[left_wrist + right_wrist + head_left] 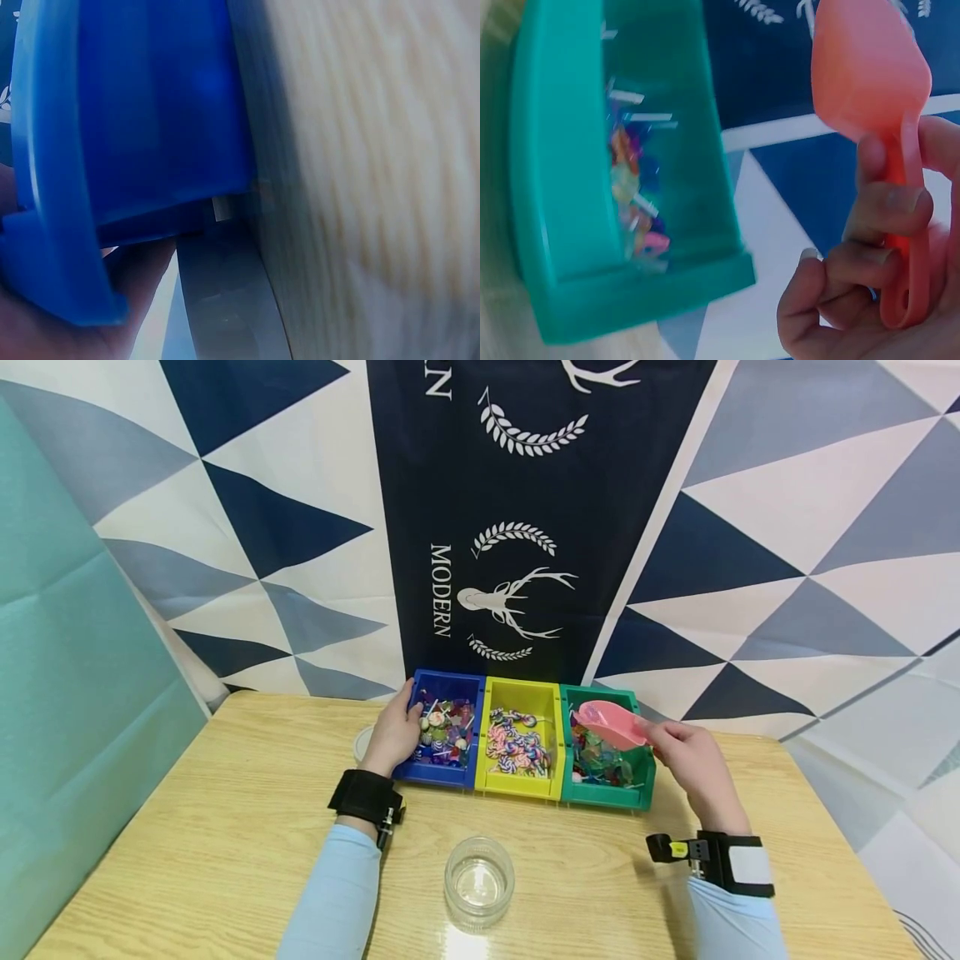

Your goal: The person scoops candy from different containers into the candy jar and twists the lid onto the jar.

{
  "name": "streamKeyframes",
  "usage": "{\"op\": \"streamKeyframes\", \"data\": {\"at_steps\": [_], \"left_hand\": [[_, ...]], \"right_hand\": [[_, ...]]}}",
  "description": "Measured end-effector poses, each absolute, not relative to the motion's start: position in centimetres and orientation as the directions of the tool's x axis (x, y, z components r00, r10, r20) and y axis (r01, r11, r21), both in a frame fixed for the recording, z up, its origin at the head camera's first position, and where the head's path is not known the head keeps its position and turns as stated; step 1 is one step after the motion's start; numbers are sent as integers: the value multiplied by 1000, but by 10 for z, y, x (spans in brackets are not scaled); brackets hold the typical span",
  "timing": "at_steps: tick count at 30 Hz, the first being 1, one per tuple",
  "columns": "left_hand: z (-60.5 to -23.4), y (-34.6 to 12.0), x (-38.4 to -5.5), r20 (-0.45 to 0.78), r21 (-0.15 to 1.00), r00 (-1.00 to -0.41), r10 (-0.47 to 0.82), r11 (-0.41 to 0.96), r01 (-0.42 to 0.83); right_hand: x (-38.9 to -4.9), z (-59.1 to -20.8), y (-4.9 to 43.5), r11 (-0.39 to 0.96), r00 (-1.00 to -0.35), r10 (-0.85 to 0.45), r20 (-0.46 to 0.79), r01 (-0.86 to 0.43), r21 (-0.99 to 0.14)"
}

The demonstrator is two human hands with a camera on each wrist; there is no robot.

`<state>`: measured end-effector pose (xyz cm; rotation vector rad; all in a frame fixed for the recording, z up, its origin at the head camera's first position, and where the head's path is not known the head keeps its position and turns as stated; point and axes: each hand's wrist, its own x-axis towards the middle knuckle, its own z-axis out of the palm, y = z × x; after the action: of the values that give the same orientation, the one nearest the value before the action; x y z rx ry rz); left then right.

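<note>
My left hand (396, 732) grips the left wall of a blue bin (432, 773), which holds small mixed charms. Close up in the left wrist view, fingers (142, 281) wrap its blue rim (56, 187). In my right hand (693, 768) is a pink scoop (611, 723), held by its handle above the green bin (609, 795). The right wrist view shows fingers curled round the scoop's handle (907, 247), with the green bin (562, 187) to its left. Some small bits show in the scoop from the head view.
Between the blue and green bins sits a yellow bin (517, 785) of swirl lollipop charms. A clear glass jar (480, 883) stands nearer on the wooden table (225, 827). A round lid (363, 742) lies beside my left hand. Patterned cloth (487, 468) hangs behind the bins.
</note>
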<state>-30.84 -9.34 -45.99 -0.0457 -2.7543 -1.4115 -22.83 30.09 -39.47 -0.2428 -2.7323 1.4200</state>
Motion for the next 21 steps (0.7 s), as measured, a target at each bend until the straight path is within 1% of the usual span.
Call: {"op": "streamKeyframes", "data": {"at_steps": [6, 11, 17, 21], "left_hand": [[-459, -93, -309, 53, 808, -999, 4, 588, 45], [-458, -93, -309, 59, 814, -998, 9, 579, 53], [-458, -93, -309, 56, 815, -998, 4, 578, 48], [-457, -93, -308, 52, 815, -999, 4, 577, 45]], "right_hand": [[-223, -384, 293, 537, -997, 78, 5, 38, -843], [-217, -376, 284, 530, -998, -60, 33, -60, -846], [-208, -366, 267, 529, -964, -262, 33, -172, -831], [-203, -360, 252, 545, -931, -362, 39, -245, -802]]}}
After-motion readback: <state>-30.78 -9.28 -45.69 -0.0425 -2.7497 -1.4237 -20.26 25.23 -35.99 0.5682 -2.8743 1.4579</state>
